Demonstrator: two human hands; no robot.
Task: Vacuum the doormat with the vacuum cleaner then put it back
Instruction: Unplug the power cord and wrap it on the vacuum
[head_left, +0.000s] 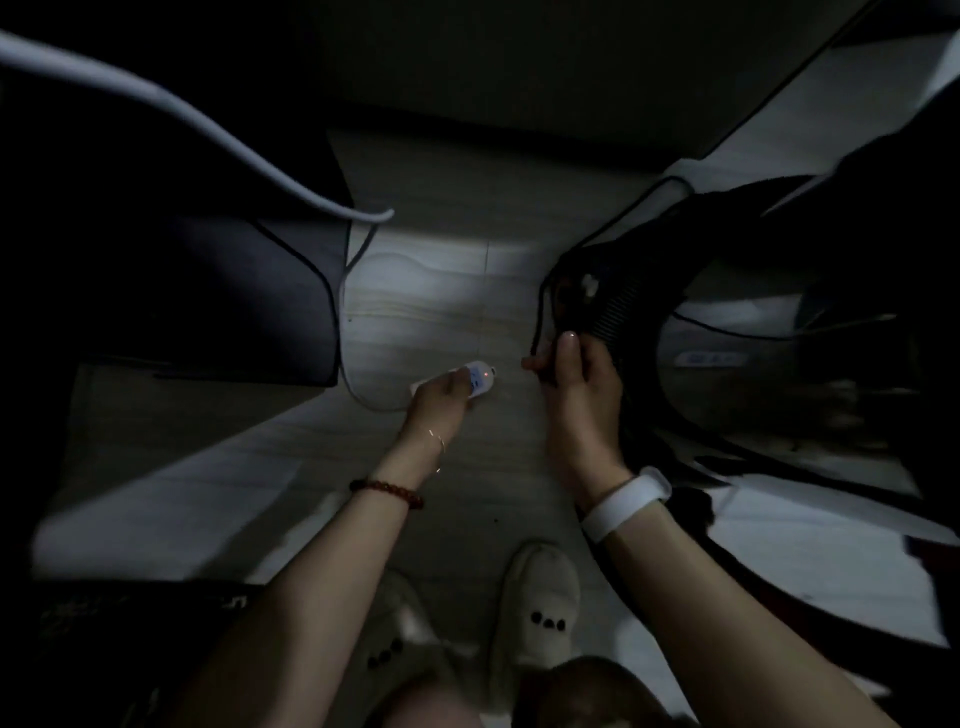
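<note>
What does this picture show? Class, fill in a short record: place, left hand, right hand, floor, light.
place: dim tiled floor between dark furniture
left hand: holds white power strip, red lamp lit
right hand: pinches black plug with black cord
floor: white cable runs from strip; two pale shoes
light: poor, details blurred

The power strip (470, 382) lies on the floor (431, 291), under the left hand (441, 402), with the vacuum cleaner (769, 338) to its right.
</note>
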